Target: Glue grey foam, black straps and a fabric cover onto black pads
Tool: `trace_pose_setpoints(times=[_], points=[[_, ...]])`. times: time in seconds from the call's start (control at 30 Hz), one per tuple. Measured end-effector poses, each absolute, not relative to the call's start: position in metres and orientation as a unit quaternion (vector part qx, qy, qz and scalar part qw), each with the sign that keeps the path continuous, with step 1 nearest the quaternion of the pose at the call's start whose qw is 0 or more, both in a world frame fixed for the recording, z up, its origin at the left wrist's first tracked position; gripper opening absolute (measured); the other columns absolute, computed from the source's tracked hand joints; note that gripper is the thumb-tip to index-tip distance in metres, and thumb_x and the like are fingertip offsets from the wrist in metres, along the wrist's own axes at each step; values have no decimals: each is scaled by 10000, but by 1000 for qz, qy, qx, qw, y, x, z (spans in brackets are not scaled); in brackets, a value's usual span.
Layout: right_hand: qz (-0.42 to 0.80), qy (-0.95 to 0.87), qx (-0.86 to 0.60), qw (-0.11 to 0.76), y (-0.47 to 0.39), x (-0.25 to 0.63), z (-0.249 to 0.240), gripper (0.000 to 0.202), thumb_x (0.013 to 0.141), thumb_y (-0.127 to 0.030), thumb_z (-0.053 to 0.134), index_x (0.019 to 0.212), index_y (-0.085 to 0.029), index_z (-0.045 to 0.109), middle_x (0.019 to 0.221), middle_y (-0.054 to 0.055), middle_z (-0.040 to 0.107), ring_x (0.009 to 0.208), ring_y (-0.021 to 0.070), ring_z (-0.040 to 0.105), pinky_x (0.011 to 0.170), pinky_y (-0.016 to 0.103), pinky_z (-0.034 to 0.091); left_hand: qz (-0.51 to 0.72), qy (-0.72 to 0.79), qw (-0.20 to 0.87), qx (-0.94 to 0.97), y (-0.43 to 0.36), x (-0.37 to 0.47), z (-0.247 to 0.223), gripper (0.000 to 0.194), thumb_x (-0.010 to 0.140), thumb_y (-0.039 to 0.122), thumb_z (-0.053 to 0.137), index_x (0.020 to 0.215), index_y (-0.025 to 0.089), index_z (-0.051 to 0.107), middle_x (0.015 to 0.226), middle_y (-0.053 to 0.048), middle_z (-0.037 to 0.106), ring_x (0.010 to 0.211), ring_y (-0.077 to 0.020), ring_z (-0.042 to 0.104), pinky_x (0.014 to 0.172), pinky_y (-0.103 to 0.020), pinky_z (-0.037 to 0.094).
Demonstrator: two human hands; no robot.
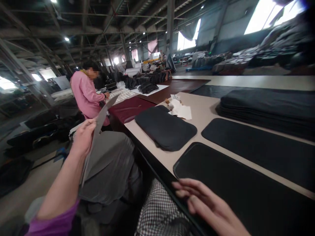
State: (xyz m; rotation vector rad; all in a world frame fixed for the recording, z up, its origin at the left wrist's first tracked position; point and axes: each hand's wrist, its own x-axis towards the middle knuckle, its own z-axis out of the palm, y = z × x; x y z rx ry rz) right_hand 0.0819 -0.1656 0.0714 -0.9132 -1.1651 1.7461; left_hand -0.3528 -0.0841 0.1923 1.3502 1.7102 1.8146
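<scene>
My left hand (83, 136) is closed on the edge of a thin grey sheet (99, 121), which it holds upright, edge toward me. Below and beside that sheet is a stack of grey sheets (110, 164) at the table's side. Over the near table edge, my right hand (203, 201) has its fingers partly curled and slightly apart, with nothing seen in them. Close to it lies a dark rounded-corner panel (228, 177). A second dark panel (256, 144) lies beyond that one, and a small pile of dark rounded pieces (166, 127) sits to the left.
A thick stack of dark panels (268, 109) stands at the right. White paper scraps (180, 109) lie on the beige tabletop (201, 108). A person in pink (85, 93) works at the table's far left, by dark red material (133, 108) and black bundles (147, 87).
</scene>
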Motion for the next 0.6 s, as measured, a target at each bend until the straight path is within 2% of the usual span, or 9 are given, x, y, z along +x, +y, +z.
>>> trace_pose_setpoints(times=[0.1, 0.17, 0.2, 0.27, 0.33, 0.4, 0.47, 0.53, 0.6], points=[[743, -474, -231, 412, -152, 18, 75, 770, 768, -509, 867, 1442, -320, 547, 1559, 117, 428, 1384, 336, 462, 1114, 507, 420, 496, 521, 136, 681, -105, -273, 187, 106, 938, 289, 548, 920, 193, 590, 1379, -90, 615, 1246, -252, 577, 1039, -393, 463], [759, -396, -175, 487, -142, -10, 76, 907, 660, -540, 930, 1448, -348, 524, 1569, 96, 416, 1354, 335, 494, 1092, 514, 441, 369, 447, 101, 809, -118, -220, 171, 99, 965, 196, 488, 958, 202, 587, 1440, -104, 573, 1325, -241, 522, 1110, -421, 402], [754, -349, -171, 529, -138, -16, 77, 863, 646, -526, 941, 1401, -334, 571, 1517, 93, 484, 1304, 319, 541, 1078, 498, 459, 329, 391, 72, 857, -122, -197, 161, 129, 958, 162, 478, 994, 202, 595, 1424, -115, 588, 1327, -238, 520, 1130, -436, 380], [740, -255, -205, 587, -131, -14, 77, 578, 667, -458, 939, 1165, -267, 719, 1261, 76, 679, 1136, 265, 643, 1049, 432, 497, 256, 290, 21, 922, -128, -163, 142, 192, 943, 136, 501, 1093, 190, 607, 1412, -126, 602, 1345, -239, 505, 1178, -457, 318], [730, -170, -259, 609, -127, 4, 80, 327, 685, -393, 928, 916, -225, 769, 990, 43, 748, 991, 224, 686, 1024, 373, 524, 237, 225, -30, 945, -129, -143, 127, 230, 942, 135, 534, 1153, 181, 611, 1409, -115, 613, 1366, -231, 487, 1224, -452, 240], [712, -118, -281, 633, -125, 31, 85, 270, 731, -404, 885, 902, -222, 783, 983, 35, 757, 1015, 234, 687, 1031, 384, 532, 281, 203, -64, 936, -127, -136, 114, 267, 938, 144, 571, 1196, 199, 613, 1420, -90, 611, 1387, -221, 466, 1245, -437, 204], [675, -117, -275, 674, -127, 61, 93, 295, 813, -440, 805, 1027, -239, 787, 1130, 38, 744, 1139, 270, 656, 1064, 445, 518, 383, 247, -56, 888, -123, -136, 99, 355, 926, 158, 602, 1265, 262, 594, 1454, -53, 580, 1410, -222, 439, 1244, -443, 231], [629, -133, -268, 717, -131, 88, 104, 285, 875, -456, 737, 1089, -272, 780, 1204, 25, 724, 1229, 290, 614, 1090, 494, 497, 493, 366, 31, 789, -119, -136, 81, 433, 929, 212, 620, 1339, 332, 546, 1533, -27, 487, 1457, -236, 380, 1243, -469, 259], [584, -136, -272, 753, -137, 109, 114, 260, 888, -453, 724, 1089, -297, 781, 1200, 13, 728, 1267, 292, 593, 1110, 514, 478, 550, 474, 204, 657, -116, -132, 61, 490, 947, 341, 621, 1411, 380, 469, 1607, -9, 375, 1497, -250, 325, 1245, -492, 279]])
